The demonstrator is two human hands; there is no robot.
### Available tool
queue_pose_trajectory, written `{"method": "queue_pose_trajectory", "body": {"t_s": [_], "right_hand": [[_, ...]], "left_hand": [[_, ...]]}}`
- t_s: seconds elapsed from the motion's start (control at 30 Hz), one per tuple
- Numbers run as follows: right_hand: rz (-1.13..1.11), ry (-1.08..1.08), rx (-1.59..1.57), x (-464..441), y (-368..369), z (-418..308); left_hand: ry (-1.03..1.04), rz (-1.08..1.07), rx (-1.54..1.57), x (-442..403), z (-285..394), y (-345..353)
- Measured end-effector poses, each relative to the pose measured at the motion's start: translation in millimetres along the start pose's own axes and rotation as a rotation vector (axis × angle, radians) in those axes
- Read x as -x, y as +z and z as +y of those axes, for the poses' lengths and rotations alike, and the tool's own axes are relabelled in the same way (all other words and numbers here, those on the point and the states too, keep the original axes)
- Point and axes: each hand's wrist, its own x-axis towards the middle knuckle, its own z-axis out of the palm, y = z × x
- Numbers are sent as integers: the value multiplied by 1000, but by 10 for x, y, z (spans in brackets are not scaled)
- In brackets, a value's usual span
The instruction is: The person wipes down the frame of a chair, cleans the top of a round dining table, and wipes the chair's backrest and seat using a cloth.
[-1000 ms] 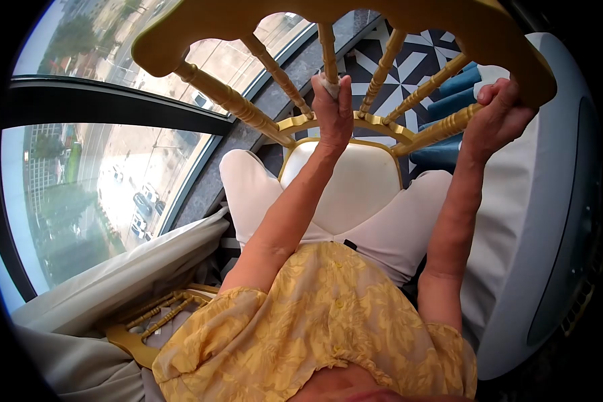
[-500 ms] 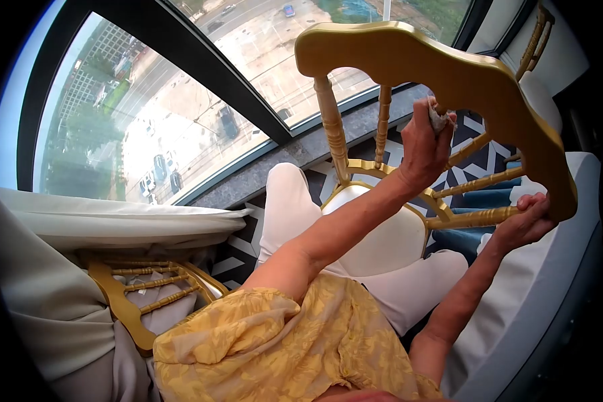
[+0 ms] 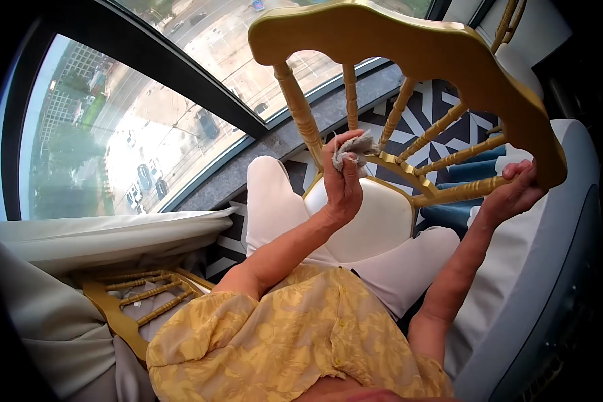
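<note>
A gold chair [image 3: 382, 33] with a curved top rail, turned spindles and a white seat [image 3: 375, 224] stands before me, its seat between my knees. My left hand [image 3: 343, 181] holds a crumpled grey cloth [image 3: 355, 153] close to the lower part of the spindles on the left side of the backrest. At the right end of the backrest, my right hand [image 3: 516, 194] is closed around the outer post [image 3: 465, 192], just under the top rail.
Left is a large window [image 3: 141, 134] with a dark frame. Another gold chair [image 3: 117, 311] lies by the curtains [image 3: 100, 244] at lower left. A white-covered surface [image 3: 516, 281] runs along the right, with blue chair-like pieces [image 3: 449, 216] beside it. Part of another chair shows at upper right.
Since the last frame, my left hand with the cloth has come down and left from near the top rail. My right hand keeps its hold on the post. The view has shifted slightly.
</note>
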Motion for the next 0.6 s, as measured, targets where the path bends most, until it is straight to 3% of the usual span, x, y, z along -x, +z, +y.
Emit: {"method": "queue_pose_trajectory", "body": {"t_s": [0.1, 0.13, 0.23, 0.3, 0.37, 0.43, 0.5, 0.57, 0.6], "right_hand": [[41, 23, 8, 17, -21, 2], [54, 19, 12, 24, 11, 15], [27, 7, 50, 13, -46, 76], [7, 3, 46, 10, -46, 33], [19, -1, 22, 7, -17, 13], [32, -10, -4, 2, -13, 8], [42, 47, 119, 9, -41, 23], [67, 21, 132, 22, -3, 11], [87, -7, 145, 19, 19, 7]], "left_hand": [[-90, 315, 164, -354, 240, 80], [-16, 362, 134, -480, 250, 167], [280, 260, -167, -654, 347, 342], [345, 287, -223, -802, 351, 364], [141, 362, -145, -955, 332, 403], [117, 404, -18, -927, 45, 507], [-6, 233, -195, -748, 11, 519], [-218, 172, -113, -579, -253, 459], [-204, 154, -191, -463, -429, 419]]}}
